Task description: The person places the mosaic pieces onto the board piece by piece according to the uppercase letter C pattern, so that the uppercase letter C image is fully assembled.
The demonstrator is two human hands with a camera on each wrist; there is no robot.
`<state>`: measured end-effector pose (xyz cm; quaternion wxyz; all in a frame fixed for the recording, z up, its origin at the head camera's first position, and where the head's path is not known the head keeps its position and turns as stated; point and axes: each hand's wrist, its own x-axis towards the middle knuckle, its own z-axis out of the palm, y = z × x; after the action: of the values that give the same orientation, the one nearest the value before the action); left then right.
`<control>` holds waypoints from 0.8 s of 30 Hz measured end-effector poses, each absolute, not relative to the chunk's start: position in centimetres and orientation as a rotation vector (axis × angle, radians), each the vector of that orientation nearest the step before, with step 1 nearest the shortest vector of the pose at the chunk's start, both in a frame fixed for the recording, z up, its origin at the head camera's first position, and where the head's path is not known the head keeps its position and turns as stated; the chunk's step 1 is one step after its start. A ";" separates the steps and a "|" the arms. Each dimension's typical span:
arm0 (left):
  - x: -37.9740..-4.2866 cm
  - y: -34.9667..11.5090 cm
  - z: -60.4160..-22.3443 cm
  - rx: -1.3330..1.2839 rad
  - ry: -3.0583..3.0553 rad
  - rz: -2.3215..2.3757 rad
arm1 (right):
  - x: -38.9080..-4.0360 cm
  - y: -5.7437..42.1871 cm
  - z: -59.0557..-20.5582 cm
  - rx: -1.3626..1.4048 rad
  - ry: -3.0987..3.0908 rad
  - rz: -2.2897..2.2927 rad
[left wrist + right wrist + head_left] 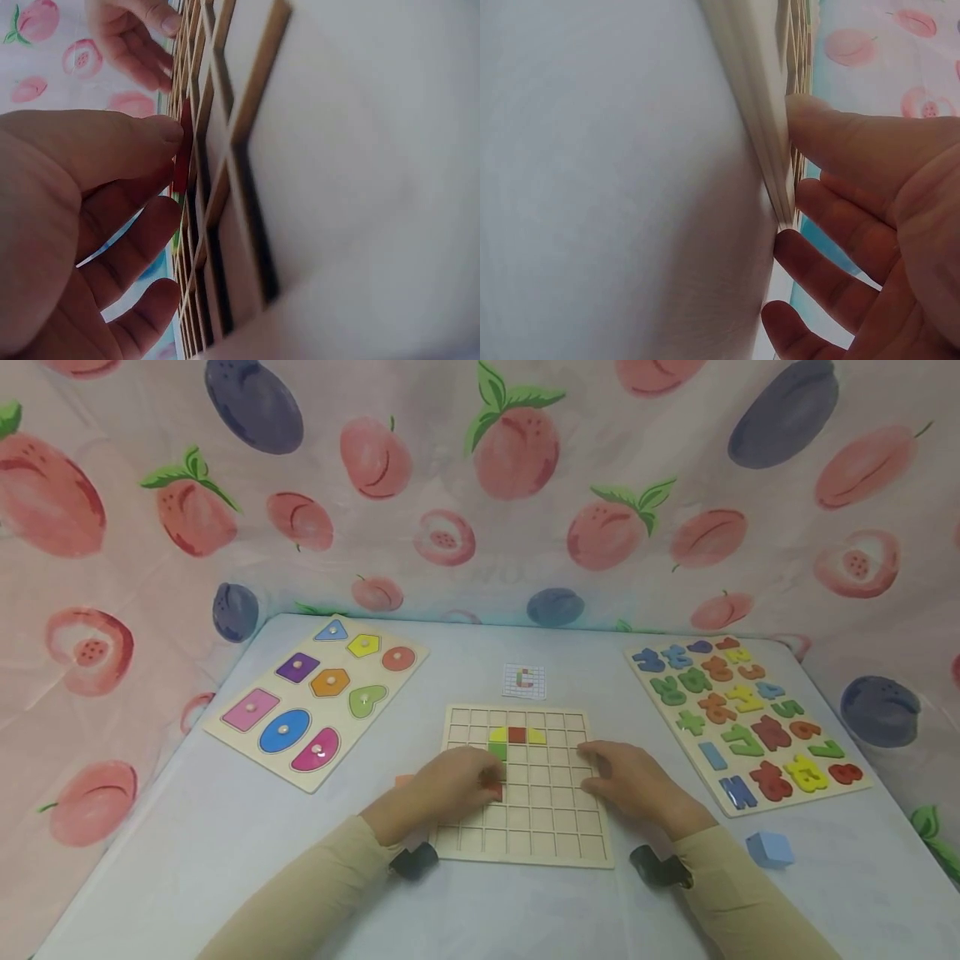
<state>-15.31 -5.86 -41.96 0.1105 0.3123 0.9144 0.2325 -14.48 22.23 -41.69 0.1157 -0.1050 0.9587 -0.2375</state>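
A square wooden grid board lies in the middle of the table. In its upper rows sit a yellow curved tile, a red square tile, another yellow curved tile and a green tile. My left hand pinches a red tile between thumb and forefinger, down at the grid just below the green tile; the fingers partly hide it. At the board's right edge my right hand touches the rim with its fingertips, its fingers loosely extended.
Behind the board lies a small printed pattern card. A shape puzzle board is at left, a number puzzle board at right. A blue block stands near my right forearm. Something orange shows beside my left wrist.
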 end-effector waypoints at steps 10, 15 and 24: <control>-15.9 -6.0 -41.9 0.820 2.659 0.702 | -14.6 22.4 -42.0 -0.330 2.821 -0.699; -15.9 -5.9 -41.8 0.846 2.674 0.679 | -14.6 22.4 -41.9 -0.329 2.818 -0.702; -16.1 -5.6 -42.1 0.902 2.688 0.643 | -14.6 22.4 -41.9 -0.321 2.818 -0.696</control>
<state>-16.13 -5.63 -42.09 0.1171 0.3080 0.9182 0.2198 -14.58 22.36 -41.94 0.1104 -0.1091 0.9591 -0.2368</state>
